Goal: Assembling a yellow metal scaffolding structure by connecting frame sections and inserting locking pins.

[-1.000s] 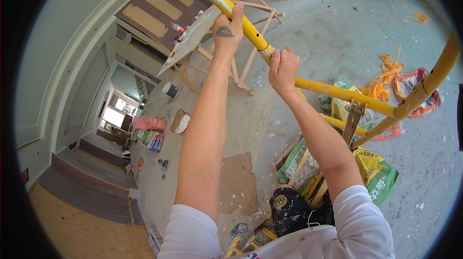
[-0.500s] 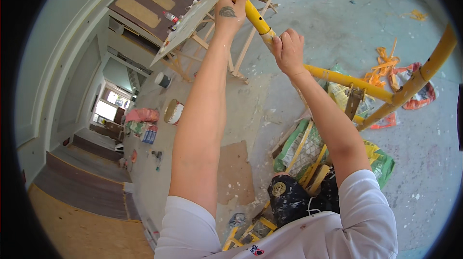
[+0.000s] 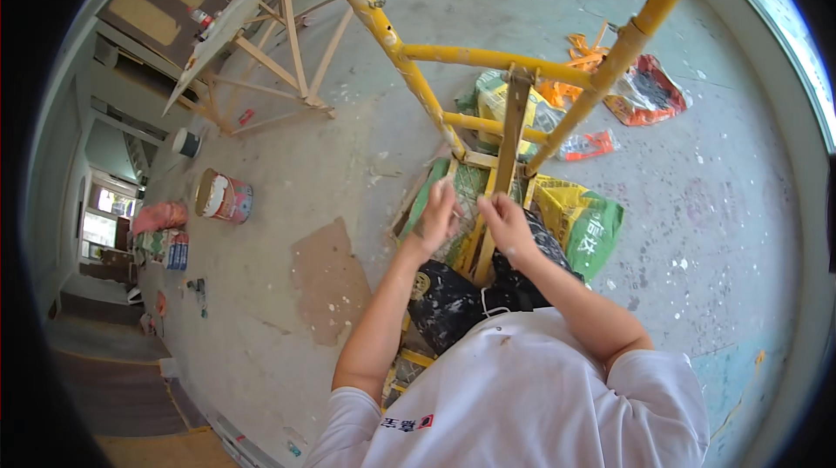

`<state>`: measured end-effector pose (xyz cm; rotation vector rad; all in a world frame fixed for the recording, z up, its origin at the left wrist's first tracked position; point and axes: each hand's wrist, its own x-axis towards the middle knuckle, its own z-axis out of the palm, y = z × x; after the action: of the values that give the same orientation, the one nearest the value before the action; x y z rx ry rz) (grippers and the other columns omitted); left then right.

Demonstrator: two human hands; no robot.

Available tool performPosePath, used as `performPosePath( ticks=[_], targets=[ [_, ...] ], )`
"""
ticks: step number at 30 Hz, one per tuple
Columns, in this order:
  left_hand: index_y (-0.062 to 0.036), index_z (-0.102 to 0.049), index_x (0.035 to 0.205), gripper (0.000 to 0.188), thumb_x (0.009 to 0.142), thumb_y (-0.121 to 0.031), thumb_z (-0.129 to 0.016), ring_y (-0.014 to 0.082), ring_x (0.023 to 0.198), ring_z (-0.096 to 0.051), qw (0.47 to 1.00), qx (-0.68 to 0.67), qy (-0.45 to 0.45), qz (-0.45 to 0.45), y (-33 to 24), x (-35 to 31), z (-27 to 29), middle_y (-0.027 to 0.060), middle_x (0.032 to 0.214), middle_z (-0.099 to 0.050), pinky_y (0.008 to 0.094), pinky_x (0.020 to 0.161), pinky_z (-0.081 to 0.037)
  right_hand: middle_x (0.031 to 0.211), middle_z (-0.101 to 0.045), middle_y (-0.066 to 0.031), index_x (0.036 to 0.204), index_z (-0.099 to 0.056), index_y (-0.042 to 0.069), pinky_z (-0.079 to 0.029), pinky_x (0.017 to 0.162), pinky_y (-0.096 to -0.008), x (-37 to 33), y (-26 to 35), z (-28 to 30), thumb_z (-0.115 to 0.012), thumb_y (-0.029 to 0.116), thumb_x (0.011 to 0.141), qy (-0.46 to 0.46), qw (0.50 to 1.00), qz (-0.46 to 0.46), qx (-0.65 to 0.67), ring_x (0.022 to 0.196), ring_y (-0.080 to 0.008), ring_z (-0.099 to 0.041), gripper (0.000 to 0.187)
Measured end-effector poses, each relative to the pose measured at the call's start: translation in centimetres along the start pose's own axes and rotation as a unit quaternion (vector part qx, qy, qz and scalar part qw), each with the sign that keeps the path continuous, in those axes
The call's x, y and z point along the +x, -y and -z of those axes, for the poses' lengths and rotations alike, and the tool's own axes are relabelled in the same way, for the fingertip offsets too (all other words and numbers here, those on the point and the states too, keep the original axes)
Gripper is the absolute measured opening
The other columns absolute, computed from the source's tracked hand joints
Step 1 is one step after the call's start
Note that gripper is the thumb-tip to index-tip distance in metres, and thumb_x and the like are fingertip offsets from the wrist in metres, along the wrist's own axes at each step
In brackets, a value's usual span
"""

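My left hand (image 3: 438, 219) is in front of my body with its fingers curled in; anything inside them is too small to make out. Beside it, my right hand (image 3: 508, 224) is closed, its fingertips at the lower end of a narrow brown bar (image 3: 514, 133). I cannot tell whether it grips that bar or something small. The bar's upper end meets a yellow crossbar (image 3: 475, 57) of a paint-spotted tubular frame. A left yellow post (image 3: 383, 31) and a right yellow post (image 3: 629, 52) rise on either side, apart from both hands.
Beneath me lies a yellow-edged mesh platform (image 3: 470, 179). Green and yellow sacks (image 3: 582, 220) and a red-rimmed bag (image 3: 651, 89) rest on the floor. A paint bucket (image 3: 228, 198), brown board (image 3: 329, 281) and wooden trestle table (image 3: 228, 20) are to the left.
Both hands have let go of the yellow post and come down close together in front of my body. My view has tilted and shifted, bringing more of the frame into sight.
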<state>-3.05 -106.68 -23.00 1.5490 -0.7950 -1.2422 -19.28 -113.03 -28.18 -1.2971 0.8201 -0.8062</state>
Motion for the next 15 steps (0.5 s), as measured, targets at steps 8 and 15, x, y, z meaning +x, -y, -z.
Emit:
performPosePath(
  ticks=[8,15],
  targets=[
    [0.0088,-0.015,0.152,0.094,0.099,-0.064,-0.042,0.0284,0.105,-0.055,0.953,0.261,0.004,-0.156,3.7,-4.4,-8.7,0.0197,0.115,-0.053,0.0377,0.103,-0.040,0.090,-0.065,-0.0058,0.101,-0.059,0.000,-0.049,0.076,-0.0275,-6.2,-3.5,1.3,-0.063,0.019,0.098,-0.004,0.998,0.052,0.041,0.083,-0.0139,-0.060,0.020],
    [0.0058,-0.039,0.142,0.066,0.104,-0.048,-0.045,0.0197,0.090,-0.064,0.984,0.119,-0.019,-0.130,0.6,-4.4,-7.5,0.0183,0.117,-0.060,0.0331,0.083,-0.053,0.076,-0.049,0.0017,0.092,-0.054,0.009,-0.039,0.056,-0.0238,-5.0,-1.0,4.1,-0.046,0.032,0.108,0.004,0.982,-0.086,0.168,0.065,-0.0055,-0.043,0.029]
  ],
)
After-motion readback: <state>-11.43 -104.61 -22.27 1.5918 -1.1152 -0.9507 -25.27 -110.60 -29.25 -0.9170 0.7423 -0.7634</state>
